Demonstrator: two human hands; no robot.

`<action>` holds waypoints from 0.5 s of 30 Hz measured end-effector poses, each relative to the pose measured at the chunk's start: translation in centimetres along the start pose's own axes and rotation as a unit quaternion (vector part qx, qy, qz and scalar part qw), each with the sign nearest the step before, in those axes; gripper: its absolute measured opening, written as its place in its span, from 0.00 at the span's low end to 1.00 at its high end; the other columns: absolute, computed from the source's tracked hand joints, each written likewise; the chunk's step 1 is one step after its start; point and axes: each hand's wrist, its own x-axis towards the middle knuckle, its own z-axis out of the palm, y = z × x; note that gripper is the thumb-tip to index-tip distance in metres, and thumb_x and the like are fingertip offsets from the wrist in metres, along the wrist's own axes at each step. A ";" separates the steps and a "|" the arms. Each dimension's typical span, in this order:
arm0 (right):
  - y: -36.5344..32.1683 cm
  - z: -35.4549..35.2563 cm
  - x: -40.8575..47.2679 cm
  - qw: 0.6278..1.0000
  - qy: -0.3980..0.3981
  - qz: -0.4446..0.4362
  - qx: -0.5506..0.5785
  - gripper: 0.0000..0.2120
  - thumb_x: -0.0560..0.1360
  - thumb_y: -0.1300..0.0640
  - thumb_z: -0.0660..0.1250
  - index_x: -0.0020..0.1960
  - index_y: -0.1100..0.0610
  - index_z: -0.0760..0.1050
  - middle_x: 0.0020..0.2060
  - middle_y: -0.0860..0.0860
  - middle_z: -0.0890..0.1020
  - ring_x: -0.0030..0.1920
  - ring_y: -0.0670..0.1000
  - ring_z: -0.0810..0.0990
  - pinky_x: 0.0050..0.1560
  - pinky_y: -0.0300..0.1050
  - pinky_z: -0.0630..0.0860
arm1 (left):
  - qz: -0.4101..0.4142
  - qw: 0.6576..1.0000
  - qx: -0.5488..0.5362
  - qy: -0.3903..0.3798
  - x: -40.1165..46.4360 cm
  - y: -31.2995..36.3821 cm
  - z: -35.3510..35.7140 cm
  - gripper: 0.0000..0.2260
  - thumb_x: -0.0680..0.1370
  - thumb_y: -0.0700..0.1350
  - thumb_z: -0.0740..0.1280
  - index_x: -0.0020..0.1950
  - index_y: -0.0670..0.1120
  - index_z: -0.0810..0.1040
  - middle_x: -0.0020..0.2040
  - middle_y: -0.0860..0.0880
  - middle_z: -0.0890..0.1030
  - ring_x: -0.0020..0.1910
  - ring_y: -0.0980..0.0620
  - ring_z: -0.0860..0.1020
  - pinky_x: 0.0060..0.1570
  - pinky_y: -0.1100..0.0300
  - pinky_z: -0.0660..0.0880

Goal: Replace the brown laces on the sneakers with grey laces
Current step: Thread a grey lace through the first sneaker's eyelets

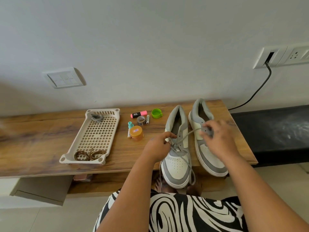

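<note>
Flat grey lace (184, 139), seemingly pinched between left hand (157, 146) and blurred right hand (217, 139).

Looks like a home room. Painted wall (150, 39) with switch plate (64, 78) and socket panel (282, 56), wood-grain bench (41, 139), tiled floor (41, 218). Household odds and ends beside a plastic tray (93, 139).

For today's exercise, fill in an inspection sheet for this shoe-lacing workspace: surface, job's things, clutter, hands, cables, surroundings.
Surface: wooden bench top.
Job's things: left sneaker partly laced with grey lace; right sneaker shows no lace; brown laces and spare grey lace in beige tray.
Clutter: pink highlighter, tape roll, green cap, orange-lidded jar, batteries.
Hands: left hand pinches the lace at the eyelets; right hand pulls its other end, blurred.
Cables: black cable from wall socket.
Surroundings: wall switch, black seat.
</note>
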 end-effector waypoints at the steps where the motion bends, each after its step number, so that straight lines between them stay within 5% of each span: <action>1: -0.6 0.7 -0.3 0.999 -0.039 -0.037 -0.009 0.12 0.75 0.50 0.70 0.57 0.49 0.75 0.55 0.46 0.71 0.58 0.45 0.65 0.58 0.42 0.64 | 0.000 1.000 -0.001 0.002 0.1 0.0 0.0 0.14 0.81 0.42 0.60 0.61 0.58 0.76 0.40 0.50 0.77 0.37 0.51 0.73 0.38 0.54 0.72; 4: -2.3 3.3 -1.1 0.988 -0.101 -0.107 -0.043 0.15 0.72 0.44 0.72 0.56 0.48 0.77 0.51 0.43 0.76 0.58 0.47 0.68 0.58 0.47 0.69 | 0.003 1.000 0.010 0.011 0.1 0.0 0.1 0.14 0.82 0.42 0.60 0.62 0.57 0.76 0.38 0.52 0.75 0.33 0.53 0.71 0.33 0.60 0.70; 9: -3.0 4.2 -1.2 0.992 -0.102 -0.068 -0.028 0.07 0.74 0.47 0.71 0.47 0.49 0.77 0.40 0.43 0.73 0.50 0.50 0.72 0.52 0.50 0.72 | 0.008 1.000 0.018 0.013 0.0 0.0 0.1 0.14 0.82 0.43 0.60 0.63 0.58 0.75 0.41 0.51 0.77 0.35 0.52 0.73 0.36 0.57 0.72; 15: -2.7 4.9 -1.4 0.987 -0.155 -0.049 -0.012 0.12 0.74 0.44 0.70 0.50 0.50 0.73 0.46 0.44 0.74 0.54 0.50 0.68 0.53 0.49 0.71 | 0.006 1.000 0.020 0.022 0.3 0.0 0.3 0.13 0.82 0.43 0.60 0.62 0.57 0.76 0.38 0.52 0.76 0.31 0.54 0.71 0.32 0.60 0.69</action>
